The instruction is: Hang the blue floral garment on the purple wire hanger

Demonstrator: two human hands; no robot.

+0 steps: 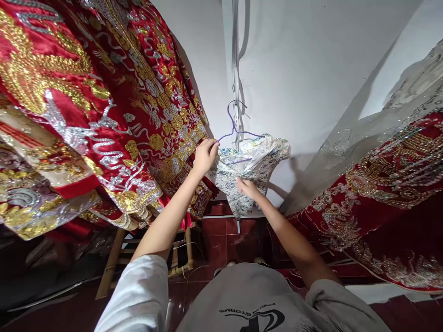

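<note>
A small pale patterned garment hangs on a purple wire hanger against the white wall. My left hand is closed on the garment's left shoulder at the end of the hanger. My right hand is lower, its fingers pinching the cloth near the middle of the garment's front. The hanger's hook rises beside a white cord or conduit running down the wall.
Red robes with heavy gold and silver embroidery hang close on the left. Another red embroidered garment under a sheer beaded cover hangs on the right. Below are dark red floor tiles and a wooden stool frame.
</note>
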